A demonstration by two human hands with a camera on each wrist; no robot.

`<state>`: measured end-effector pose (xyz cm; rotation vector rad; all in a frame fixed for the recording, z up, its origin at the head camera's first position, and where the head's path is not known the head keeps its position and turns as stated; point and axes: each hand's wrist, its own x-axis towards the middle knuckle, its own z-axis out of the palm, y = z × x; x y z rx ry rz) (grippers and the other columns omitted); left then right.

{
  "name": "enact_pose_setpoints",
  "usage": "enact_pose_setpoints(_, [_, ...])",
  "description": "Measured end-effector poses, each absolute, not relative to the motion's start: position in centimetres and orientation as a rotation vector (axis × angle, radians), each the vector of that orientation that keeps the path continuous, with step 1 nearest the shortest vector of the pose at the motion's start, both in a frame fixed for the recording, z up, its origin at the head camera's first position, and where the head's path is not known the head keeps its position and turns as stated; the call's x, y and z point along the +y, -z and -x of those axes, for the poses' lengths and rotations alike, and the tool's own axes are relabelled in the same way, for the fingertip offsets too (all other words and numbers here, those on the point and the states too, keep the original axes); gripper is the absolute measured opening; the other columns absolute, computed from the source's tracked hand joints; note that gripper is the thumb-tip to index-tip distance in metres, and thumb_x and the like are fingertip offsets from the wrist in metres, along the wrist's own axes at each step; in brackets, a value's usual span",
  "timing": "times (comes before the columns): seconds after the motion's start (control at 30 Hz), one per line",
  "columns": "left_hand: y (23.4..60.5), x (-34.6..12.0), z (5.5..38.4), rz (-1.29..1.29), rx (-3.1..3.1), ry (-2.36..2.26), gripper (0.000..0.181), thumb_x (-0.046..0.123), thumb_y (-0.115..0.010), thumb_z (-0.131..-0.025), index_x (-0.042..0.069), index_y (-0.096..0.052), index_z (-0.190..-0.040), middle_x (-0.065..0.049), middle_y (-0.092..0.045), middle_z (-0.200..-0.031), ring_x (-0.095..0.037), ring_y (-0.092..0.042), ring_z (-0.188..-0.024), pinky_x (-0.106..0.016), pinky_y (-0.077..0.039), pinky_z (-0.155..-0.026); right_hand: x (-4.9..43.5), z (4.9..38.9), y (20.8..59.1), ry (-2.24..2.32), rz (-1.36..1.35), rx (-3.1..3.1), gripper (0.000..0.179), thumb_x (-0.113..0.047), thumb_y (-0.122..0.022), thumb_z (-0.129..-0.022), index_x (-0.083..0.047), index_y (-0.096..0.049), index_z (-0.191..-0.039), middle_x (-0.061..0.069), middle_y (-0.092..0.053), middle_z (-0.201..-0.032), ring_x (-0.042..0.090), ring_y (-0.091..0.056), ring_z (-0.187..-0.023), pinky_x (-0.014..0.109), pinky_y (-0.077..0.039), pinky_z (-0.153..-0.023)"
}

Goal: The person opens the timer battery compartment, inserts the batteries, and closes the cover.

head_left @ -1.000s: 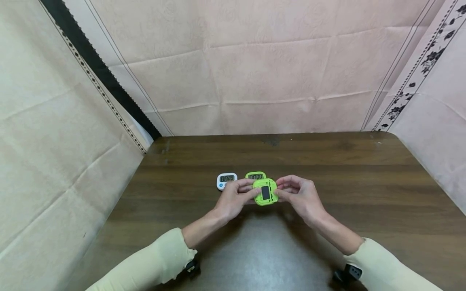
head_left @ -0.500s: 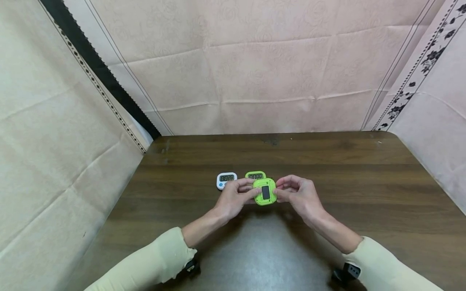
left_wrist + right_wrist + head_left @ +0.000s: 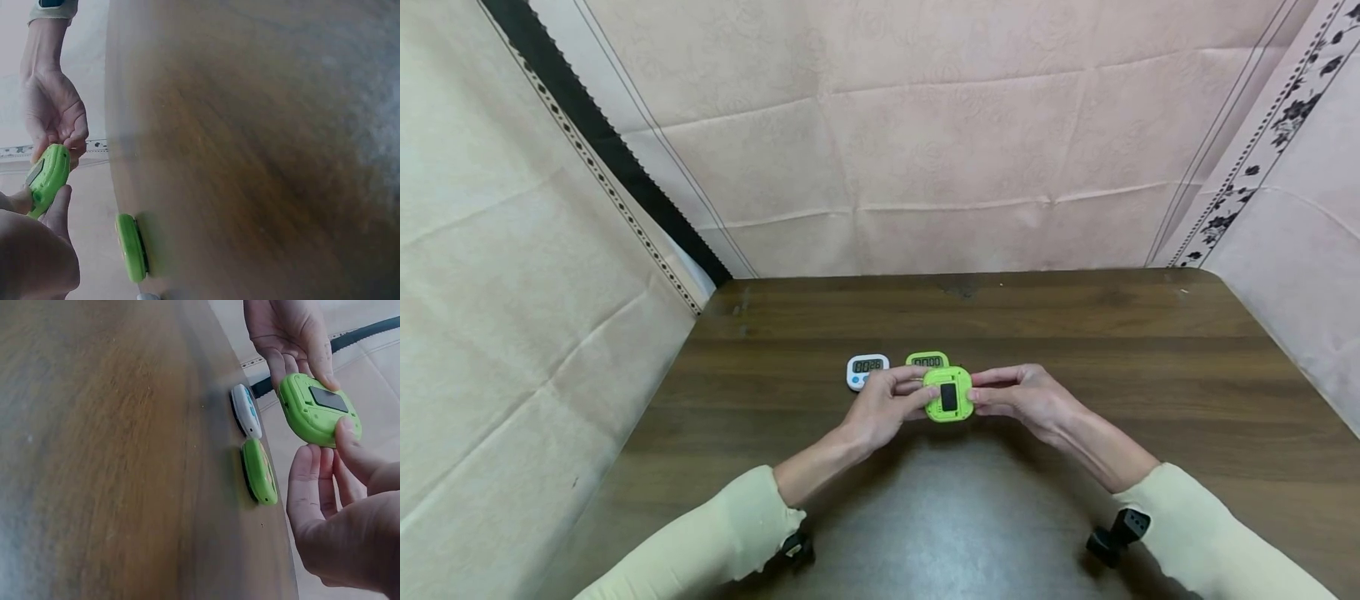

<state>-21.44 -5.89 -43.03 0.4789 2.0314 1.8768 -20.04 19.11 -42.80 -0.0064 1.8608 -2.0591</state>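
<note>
Above the table, both hands hold a green digital timer [image 3: 958,411], its back with a black rectangle turned toward the head camera. My left hand [image 3: 880,408] pinches its left edge, thumb on the back. At the right edge, my right hand [image 3: 1026,400] pinches it between thumb and fingers. The right wrist view shows the held timer's back [image 3: 306,409] closely, with both thumbs on it. Behind it on the table stand a second green timer [image 3: 928,359], partly hidden, and a white timer [image 3: 867,367] with blue buttons, both with displays showing digits.
The brown wooden table [image 3: 1112,333] spreads out around the hands, its far edge meeting a pale cloth backdrop [image 3: 955,167]. Cloth also hangs at both sides. Black wrist cameras [image 3: 1120,533] sit at the cuffs of the pale sleeves [image 3: 1210,525].
My right hand has turned and shifted its grip, its fingers now straighter along the timer's right edge. A gap seen along that edge a second ago no longer shows. My left hand has stayed put.
</note>
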Motion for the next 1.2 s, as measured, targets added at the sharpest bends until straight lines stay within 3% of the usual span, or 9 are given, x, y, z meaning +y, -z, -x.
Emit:
enact_pose_setpoints(0.13, [43.1, -5.8, 21.5, -0.483, 2.023, -1.891, 0.035, 0.004, -0.067, -0.105, -0.001, -0.065, -0.140, -0.021, -0.072, -0.131, -0.032, -0.071, -0.120, -0.035, -0.062, -0.094, 18.9, 20.1, 42.9, 2.093, 0.037, 1.874, 0.035, 0.002, -0.078, -0.095, 0.014, -0.067, -0.126, 0.013, -0.076, -0.110, 0.018, -0.075, -0.094, 0.033, -0.063, -0.091])
enact_pose_setpoints(0.27, [43.2, -5.8, 21.7, -0.563, 1.989, -1.896, 0.038, 0.003, -0.060, -0.108, -0.001, -0.059, -0.146, -0.020, -0.066, -0.141, -0.030, -0.065, -0.130, -0.038, -0.058, -0.103, 18.4, 20.1, 43.1, 2.122, 0.170, 1.914, 0.022, 0.003, -0.081, -0.091, 0.001, -0.075, -0.112, 0.008, -0.076, -0.105, 0.017, -0.073, -0.095, 0.033, -0.062, -0.091])
enact_pose_setpoints(0.47, [43.4, -6.3, 22.3, -0.697, 1.902, -1.873, 0.040, 0.006, -0.055, -0.111, 0.006, -0.053, -0.151, -0.007, -0.049, -0.162, -0.019, -0.043, -0.151, -0.041, -0.040, -0.123, 17.9, 19.9, 43.4, 2.095, 0.399, 1.901, 0.029, 0.001, -0.082, -0.091, -0.006, -0.065, -0.113, 0.014, -0.064, -0.135, 0.025, -0.062, -0.127, 0.032, -0.059, -0.096])
enact_pose_setpoints(0.57, [43.7, -6.4, 22.5, -0.725, 1.934, -1.862, 0.038, 0.006, -0.059, -0.109, 0.007, -0.058, -0.148, -0.009, -0.045, -0.165, -0.020, -0.038, -0.154, -0.042, -0.036, -0.125, 17.8, 19.8, 43.4, 2.056, 0.466, 1.950, 0.031, 0.000, -0.083, -0.091, -0.003, -0.059, -0.111, 0.016, -0.061, -0.141, 0.026, -0.059, -0.134, 0.032, -0.059, -0.097])
enact_pose_setpoints(0.67, [43.9, -6.6, 22.5, -0.719, 1.998, -1.836, 0.040, 0.008, -0.063, -0.108, 0.007, -0.061, -0.147, -0.010, -0.053, -0.159, -0.020, -0.046, -0.149, -0.039, -0.041, -0.121, 17.6, 19.7, 43.5, 1.983, 0.565, 2.101, 0.037, 0.000, -0.086, -0.088, -0.001, -0.058, -0.111, 0.017, -0.065, -0.137, 0.029, -0.062, -0.130, 0.033, -0.060, -0.097])
enact_pose_setpoints(0.8, [43.8, -6.7, 22.2, -0.607, 2.047, -1.846, 0.038, 0.011, -0.063, -0.108, 0.006, -0.063, -0.146, -0.009, -0.066, -0.143, -0.021, -0.065, -0.128, -0.036, -0.056, -0.106, 17.1, 19.6, 43.8, 1.773, 0.736, 2.475, 0.054, -0.002, -0.094, -0.079, -0.004, -0.061, -0.121, 0.011, -0.069, -0.127, 0.027, -0.069, -0.112, 0.036, -0.061, -0.094])
enact_pose_setpoints(0.9, [43.6, -6.7, 21.8, -0.481, 1.999, -1.900, 0.034, 0.010, -0.059, -0.111, 0.000, -0.064, -0.143, -0.015, -0.071, -0.134, -0.022, -0.073, -0.113, -0.036, -0.062, -0.097, 16.8, 19.5, 44.0, 1.549, 0.888, 2.783, 0.068, -0.006, -0.099, -0.073, -0.005, -0.061, -0.128, 0.006, -0.067, -0.124, 0.021, -0.067, -0.102, 0.039, -0.061, -0.087])
enact_pose_setpoints(1.0, [43.5, -6.6, 21.6, -0.409, 1.981, -1.918, 0.033, 0.011, -0.059, -0.111, -0.004, -0.064, -0.140, -0.021, -0.073, -0.126, -0.023, -0.076, -0.102, -0.036, -0.064, -0.091, 16.4, 19.4, 44.0, 1.384, 1.021, 2.956, 0.076, -0.008, -0.102, -0.069, -0.004, -0.060, -0.132, 0.006, -0.064, -0.127, 0.021, -0.063, -0.109, 0.044, -0.059, -0.090])
enact_pose_setpoints(1.2, [43.2, -7.1, 21.4, -0.365, 2.059, -1.873, 0.036, 0.016, -0.069, -0.106, -0.006, -0.066, -0.135, -0.019, -0.075, -0.122, -0.019, -0.076, -0.095, -0.034, -0.065, -0.085, 15.6, 19.2, 43.9, 1.216, 1.078, 3.033, 0.083, -0.012, -0.103, -0.068, -0.004, -0.060, -0.138, 0.007, -0.058, -0.136, 0.026, -0.054, -0.126, 0.048, -0.054, -0.106])
